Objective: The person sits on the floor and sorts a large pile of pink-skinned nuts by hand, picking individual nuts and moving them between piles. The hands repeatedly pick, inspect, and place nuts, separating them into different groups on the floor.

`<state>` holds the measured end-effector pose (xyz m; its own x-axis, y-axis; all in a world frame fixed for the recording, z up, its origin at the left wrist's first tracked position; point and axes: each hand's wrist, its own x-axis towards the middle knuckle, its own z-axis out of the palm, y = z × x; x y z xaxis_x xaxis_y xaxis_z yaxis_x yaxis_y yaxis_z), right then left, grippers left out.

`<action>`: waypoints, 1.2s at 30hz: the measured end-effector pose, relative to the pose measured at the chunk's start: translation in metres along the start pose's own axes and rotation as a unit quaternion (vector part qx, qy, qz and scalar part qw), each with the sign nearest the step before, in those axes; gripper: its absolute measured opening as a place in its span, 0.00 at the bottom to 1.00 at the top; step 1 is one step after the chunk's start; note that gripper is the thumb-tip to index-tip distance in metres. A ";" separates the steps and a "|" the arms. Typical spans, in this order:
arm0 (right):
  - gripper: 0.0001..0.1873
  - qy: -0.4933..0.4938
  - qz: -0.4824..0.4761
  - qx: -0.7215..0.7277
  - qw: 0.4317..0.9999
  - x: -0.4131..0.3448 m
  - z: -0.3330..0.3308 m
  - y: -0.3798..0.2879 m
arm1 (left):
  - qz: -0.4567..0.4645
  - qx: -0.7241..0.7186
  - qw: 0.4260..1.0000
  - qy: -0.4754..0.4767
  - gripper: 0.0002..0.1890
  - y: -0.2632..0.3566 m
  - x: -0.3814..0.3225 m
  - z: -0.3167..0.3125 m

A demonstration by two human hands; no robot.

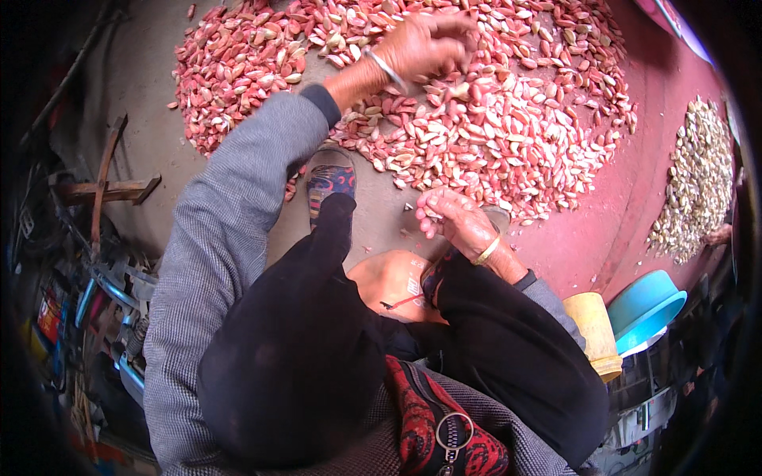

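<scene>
My left hand (425,50), blurred, reaches over a broad heap of pink and cream pieces (494,131) that look like garlic cloves. Its fingers are curled, and whether anything is in them cannot be told. A pale bangle circles that wrist. Lower down, near the heap's front edge, my right hand (461,223) has its thumb and fingers pinched together on a small pale piece (436,218), mostly hidden by the fingers. A yellowish bracelet is on the right wrist. A tiny pale bit (408,207) shows just left of the fingertips.
Another pink heap (238,77) lies at upper left, and a paler heap (696,184) at far right. A yellow plastic container (586,327) and a turquoise basin (646,306) stand right. Crossed wooden pieces (101,184) lie left. An orange rounded object (384,276) sits between my feet.
</scene>
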<state>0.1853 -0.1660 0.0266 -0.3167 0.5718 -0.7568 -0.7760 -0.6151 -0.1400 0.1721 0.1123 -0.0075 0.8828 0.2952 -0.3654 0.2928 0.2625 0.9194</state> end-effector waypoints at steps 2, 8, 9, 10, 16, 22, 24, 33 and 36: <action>0.11 -0.001 -0.004 0.001 1.000 -0.002 -0.001 0.000 | -0.037 0.022 0.995 0.091 0.22 0.011 0.013 -0.013; 0.10 0.003 0.000 0.011 1.000 -0.002 -0.003 -0.001 | 0.140 0.003 0.952 0.273 0.15 0.028 0.003 -0.046; 0.11 -0.001 -0.004 0.014 1.000 -0.002 -0.004 -0.001 | 0.112 -0.003 0.945 0.306 0.14 0.026 -0.005 -0.046; 0.11 -0.007 -0.009 0.017 1.000 -0.001 -0.004 -0.001 | 0.103 -0.009 0.952 0.290 0.14 0.024 -0.014 -0.044; 0.11 -0.007 -0.011 0.011 1.000 -0.001 -0.005 0.000 | 0.017 0.073 0.978 0.193 0.11 -0.009 -0.062 0.004; 0.12 -0.027 -0.026 0.028 0.999 -0.004 -0.009 0.001 | -0.047 0.065 0.996 -0.026 0.15 -0.029 -0.071 0.051; 0.12 -0.027 -0.025 0.032 0.999 -0.005 -0.011 0.002 | -0.040 -0.019 0.997 -0.070 0.17 -0.030 -0.064 0.061; 0.11 -0.011 -0.023 0.051 0.998 -0.008 -0.018 0.006 | -0.045 0.006 0.989 -0.138 0.20 -0.015 0.007 0.052; 0.11 -0.005 -0.020 0.060 0.998 -0.012 -0.020 0.007 | -0.008 -0.016 0.996 -0.091 0.18 -0.006 0.029 0.040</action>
<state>0.1945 -0.1877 0.0218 -0.2893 0.5998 -0.7460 -0.8479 -0.5222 -0.0911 0.2108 0.0825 -0.0180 0.9311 0.1194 -0.3447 0.2978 0.2967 0.9073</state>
